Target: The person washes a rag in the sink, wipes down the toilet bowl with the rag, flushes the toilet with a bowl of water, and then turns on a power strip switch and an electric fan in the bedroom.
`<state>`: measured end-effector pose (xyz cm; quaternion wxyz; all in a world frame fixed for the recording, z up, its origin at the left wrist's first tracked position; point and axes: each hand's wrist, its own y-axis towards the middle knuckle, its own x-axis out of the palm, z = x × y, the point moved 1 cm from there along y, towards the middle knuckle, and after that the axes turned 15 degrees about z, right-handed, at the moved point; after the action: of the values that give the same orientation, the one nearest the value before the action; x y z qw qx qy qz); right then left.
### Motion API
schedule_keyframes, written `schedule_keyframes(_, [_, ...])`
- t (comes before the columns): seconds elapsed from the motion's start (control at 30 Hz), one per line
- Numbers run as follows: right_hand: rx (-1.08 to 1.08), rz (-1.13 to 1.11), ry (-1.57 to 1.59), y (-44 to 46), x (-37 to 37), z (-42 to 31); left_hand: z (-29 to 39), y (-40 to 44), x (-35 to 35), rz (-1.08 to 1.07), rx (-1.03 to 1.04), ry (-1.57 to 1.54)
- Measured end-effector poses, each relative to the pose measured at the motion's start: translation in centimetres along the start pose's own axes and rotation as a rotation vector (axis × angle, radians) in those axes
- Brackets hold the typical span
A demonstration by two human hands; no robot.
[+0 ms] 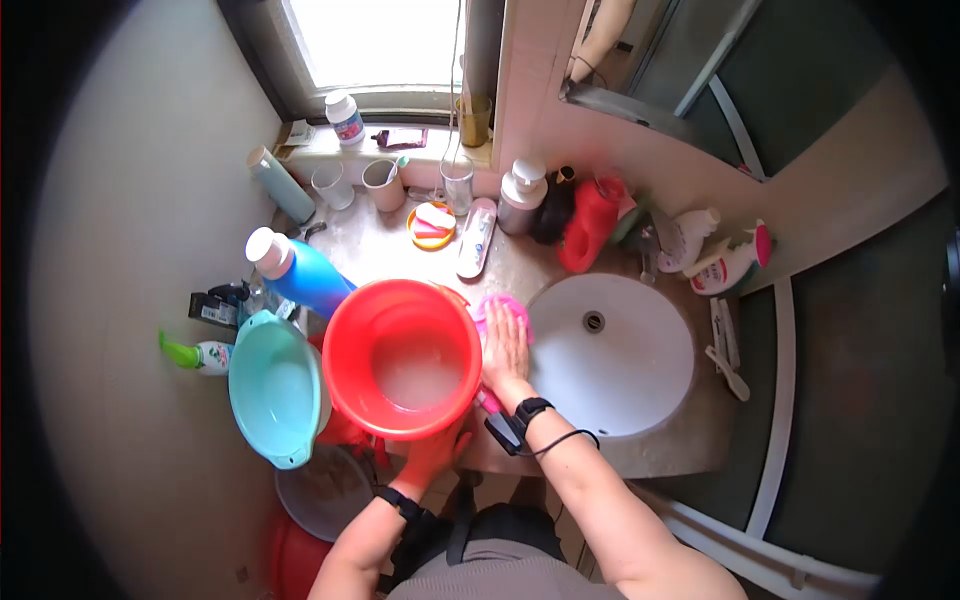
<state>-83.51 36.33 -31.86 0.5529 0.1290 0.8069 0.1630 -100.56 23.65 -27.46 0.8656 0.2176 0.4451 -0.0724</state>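
Observation:
A red bucket with cloudy water in the bottom stands at the counter's front, left of the sink. My left hand is against its near underside, gripping it from below; the fingers are partly hidden by the bucket. Just right of the bucket, my right hand presses a bright pink cloth onto the counter, fingers stretched along it. A pink-handled item with a dark end lies below my right wrist, its kind unclear.
The white sink is on the right. A turquoise basin and a blue bottle flank the bucket's left side. Cups, an orange soap dish, a pump bottle and a red jug line the back.

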Motion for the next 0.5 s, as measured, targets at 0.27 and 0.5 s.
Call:
schedule_keyframes(0.27, [0.224,0.132,-0.103,10.5,4.2,2.9,-1.4,2.1,0.3,-0.039,-0.09,0.072])
schedule_keyframes(0.5, [-0.055,-0.026,-0.147,3.2,1.0,-0.6,-2.3,1.5,1.4,-0.036,-0.092,0.221])
